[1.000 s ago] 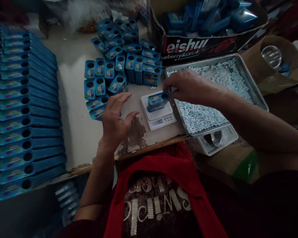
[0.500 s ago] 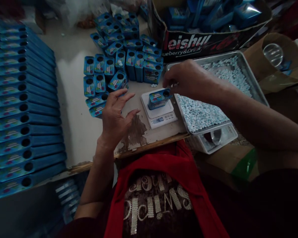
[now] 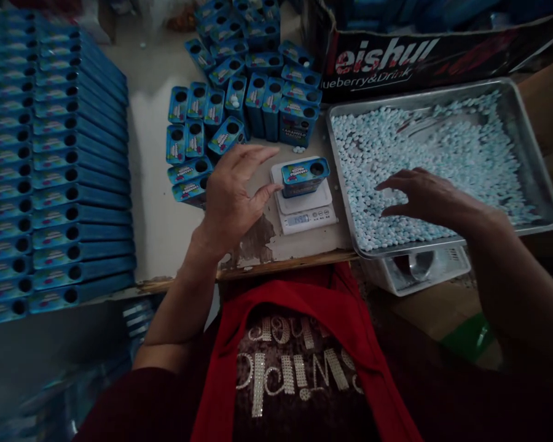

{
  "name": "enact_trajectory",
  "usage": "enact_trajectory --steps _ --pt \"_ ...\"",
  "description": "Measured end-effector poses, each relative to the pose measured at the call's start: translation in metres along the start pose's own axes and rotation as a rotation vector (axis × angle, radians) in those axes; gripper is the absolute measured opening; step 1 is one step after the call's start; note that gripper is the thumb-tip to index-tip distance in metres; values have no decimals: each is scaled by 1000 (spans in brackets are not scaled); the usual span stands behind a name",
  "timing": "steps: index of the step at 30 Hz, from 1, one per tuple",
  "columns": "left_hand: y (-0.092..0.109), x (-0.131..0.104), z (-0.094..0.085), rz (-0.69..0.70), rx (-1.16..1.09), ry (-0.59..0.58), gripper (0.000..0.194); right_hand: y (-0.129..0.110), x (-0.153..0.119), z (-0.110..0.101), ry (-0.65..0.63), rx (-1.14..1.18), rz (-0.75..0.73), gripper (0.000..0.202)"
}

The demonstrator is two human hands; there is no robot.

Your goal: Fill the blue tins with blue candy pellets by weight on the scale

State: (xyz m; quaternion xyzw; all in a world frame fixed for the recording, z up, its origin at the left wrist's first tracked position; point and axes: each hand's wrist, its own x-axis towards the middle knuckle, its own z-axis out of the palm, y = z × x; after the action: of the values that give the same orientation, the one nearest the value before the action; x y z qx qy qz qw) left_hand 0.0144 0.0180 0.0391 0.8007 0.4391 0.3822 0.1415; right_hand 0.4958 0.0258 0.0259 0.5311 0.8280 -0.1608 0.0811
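A small blue candy box (image 3: 305,177) with a round hole in its top stands on a white digital scale (image 3: 306,219), whose lit display is hard to read exactly. Just left of the box is my left hand (image 3: 233,199), thumb and fingers spread, its thumb tip close to the box's side; whether it touches I cannot tell. Over the metal tray (image 3: 442,244) of pale blue and white candies (image 3: 474,162), my right hand (image 3: 426,197) hovers with its fingers apart, and no candy shows in it.
Long stacks of blue boxes (image 3: 83,202) fill the table's left side. More boxes (image 3: 212,107) cluster behind my left hand, one with candies on top. A few loose candies (image 3: 298,149) lie behind the scale. A black carton (image 3: 382,61) stands behind the tray, and a white basket (image 3: 389,276) is below it.
My right hand has moved from above the box on the scale to the right, over the candy tray. My left hand has come closer to the box. The view has shifted too.
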Motion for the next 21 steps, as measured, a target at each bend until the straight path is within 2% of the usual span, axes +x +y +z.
enact_trajectory --steps 3,5,8,11,14,18,21 --pt "6 10 5 -20 26 -57 59 -19 -12 18 22 36 -21 70" --pt "10 14 10 -68 34 -87 66 -38 -14 28 55 18 -2 70" --pt "14 14 20 -113 24 -105 77 -62 -9 39 46 -31 60 50" --pt "14 11 26 -115 13 -111 78 -66 2 39 31 48 117 27" --pt "12 7 22 -118 13 -112 76 -51 12 32 107 394 201 17" --pt "6 7 16 -93 -14 -132 80 -33 18 19 72 1065 314 34" --pt "-1 10 27 -80 -66 -150 86 -39 19 6 148 1281 330 39"
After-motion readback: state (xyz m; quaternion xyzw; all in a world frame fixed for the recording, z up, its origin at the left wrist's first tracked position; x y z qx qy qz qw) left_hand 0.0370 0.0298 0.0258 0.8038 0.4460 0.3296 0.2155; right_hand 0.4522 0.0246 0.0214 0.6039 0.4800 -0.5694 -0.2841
